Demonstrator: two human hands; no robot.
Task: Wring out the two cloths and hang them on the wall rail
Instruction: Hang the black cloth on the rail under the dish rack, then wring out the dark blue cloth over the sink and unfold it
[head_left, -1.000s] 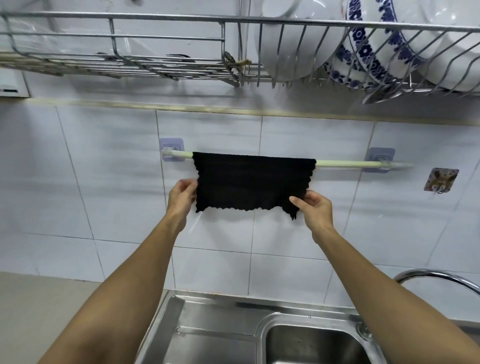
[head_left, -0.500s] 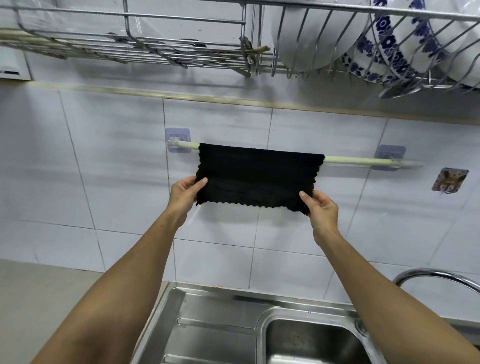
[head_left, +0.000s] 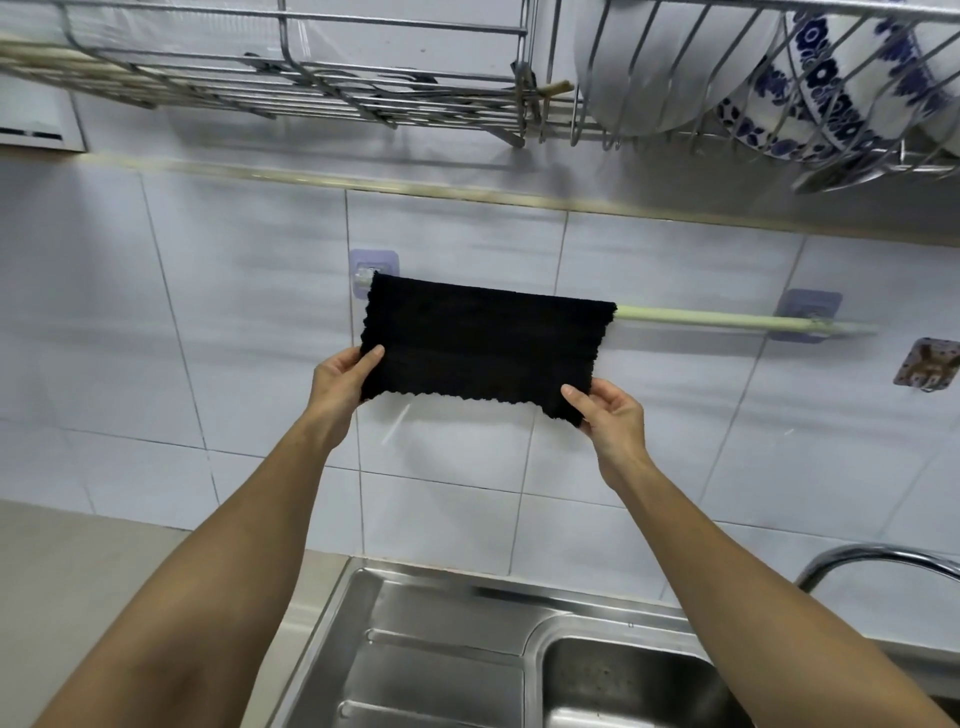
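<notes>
Your left hand (head_left: 340, 375) and right hand (head_left: 610, 410) each pinch a lower corner of the black cloth (head_left: 485, 345) draped over the wall rail (head_left: 727, 319)

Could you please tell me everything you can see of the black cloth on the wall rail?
The black cloth looks like ribbed, textured fabric with wavy, scalloped edges. It hangs draped over the left part of the pale green rail, spread flat against the white tiles above the sink. The left hand pinches its lower left corner and the right hand its lower right corner. Whether it is wet cannot be told.
</notes>
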